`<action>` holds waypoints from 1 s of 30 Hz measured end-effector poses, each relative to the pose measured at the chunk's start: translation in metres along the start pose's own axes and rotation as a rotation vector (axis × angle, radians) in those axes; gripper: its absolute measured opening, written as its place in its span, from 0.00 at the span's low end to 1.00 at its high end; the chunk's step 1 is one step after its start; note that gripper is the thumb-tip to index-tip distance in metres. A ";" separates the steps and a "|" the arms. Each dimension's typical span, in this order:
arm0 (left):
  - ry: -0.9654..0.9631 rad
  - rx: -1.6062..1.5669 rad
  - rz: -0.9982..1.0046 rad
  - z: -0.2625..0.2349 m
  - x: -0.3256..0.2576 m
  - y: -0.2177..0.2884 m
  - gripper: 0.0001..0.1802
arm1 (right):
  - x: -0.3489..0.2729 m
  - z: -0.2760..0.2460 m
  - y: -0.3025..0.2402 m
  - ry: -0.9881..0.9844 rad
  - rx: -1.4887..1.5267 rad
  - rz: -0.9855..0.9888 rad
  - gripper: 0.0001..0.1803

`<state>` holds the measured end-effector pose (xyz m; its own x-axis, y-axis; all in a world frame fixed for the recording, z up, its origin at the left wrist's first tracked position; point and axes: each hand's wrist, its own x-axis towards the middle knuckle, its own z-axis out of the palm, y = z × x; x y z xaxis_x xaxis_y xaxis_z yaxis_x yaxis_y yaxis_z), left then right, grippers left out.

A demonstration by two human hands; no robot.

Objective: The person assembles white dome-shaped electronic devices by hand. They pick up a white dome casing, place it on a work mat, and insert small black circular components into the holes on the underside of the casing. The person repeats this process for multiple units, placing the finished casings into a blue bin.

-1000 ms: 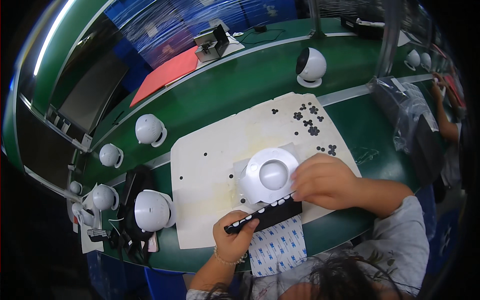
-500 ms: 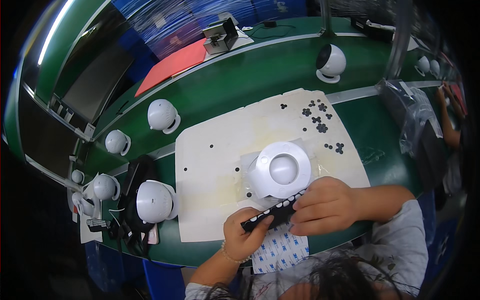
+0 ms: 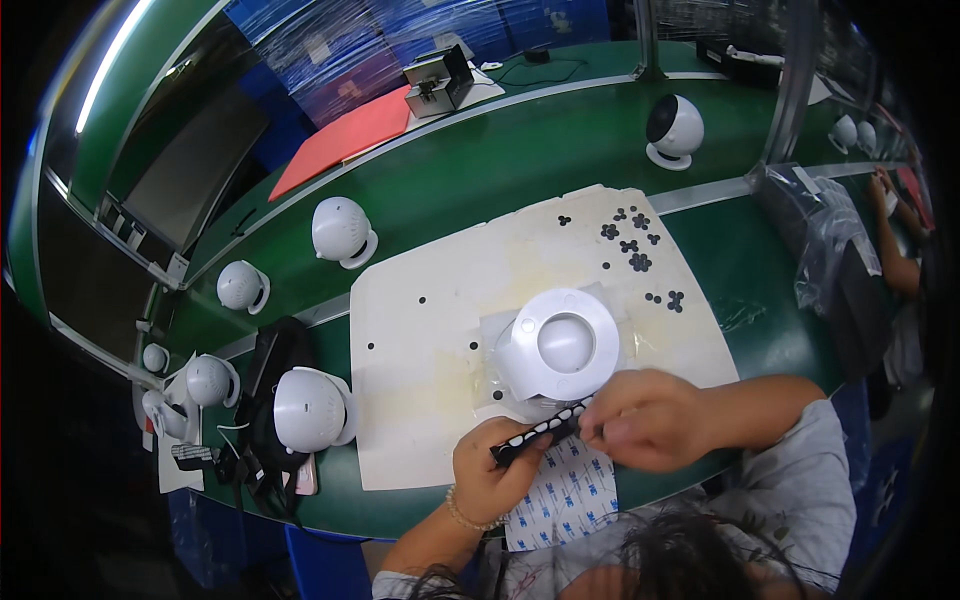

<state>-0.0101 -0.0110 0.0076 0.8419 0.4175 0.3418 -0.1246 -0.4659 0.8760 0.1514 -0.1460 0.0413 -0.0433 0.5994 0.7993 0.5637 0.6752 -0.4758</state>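
- Green bench (image 3: 480,190) runs across the view, with white round housings (image 3: 340,230) standing along it and a red folder (image 3: 350,135) near the far edge.
- Cream mat (image 3: 440,400) lies in front of the person, dotted with small black pads (image 3: 630,245) at its far corner.
- White dome (image 3: 562,345) sits on the mat, just beyond both hands.
- Left hand (image 3: 490,475) pinches one end of a black strip (image 3: 540,435), fingers closed on it.
- Right hand (image 3: 645,420) grips the other end, fingertips closed.
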 end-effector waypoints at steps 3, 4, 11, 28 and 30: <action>0.051 0.121 0.258 0.001 0.005 -0.007 0.11 | 0.010 -0.011 0.009 0.092 0.031 0.161 0.27; 0.070 0.174 0.406 0.002 0.008 -0.009 0.12 | 0.013 -0.017 0.016 0.125 0.037 0.245 0.28; -0.068 0.220 0.380 0.000 0.004 -0.017 0.17 | 0.021 -0.027 0.048 0.215 0.244 0.582 0.32; -0.127 0.322 0.405 -0.004 0.005 -0.009 0.19 | 0.020 -0.030 0.044 0.130 0.063 0.583 0.32; -0.119 0.316 0.415 -0.004 0.005 -0.012 0.18 | 0.021 -0.030 0.042 0.116 -0.012 0.576 0.32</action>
<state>-0.0064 -0.0002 0.0003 0.8116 0.0652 0.5805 -0.3112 -0.7928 0.5241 0.1988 -0.1183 0.0491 0.3625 0.8169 0.4487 0.4792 0.2496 -0.8415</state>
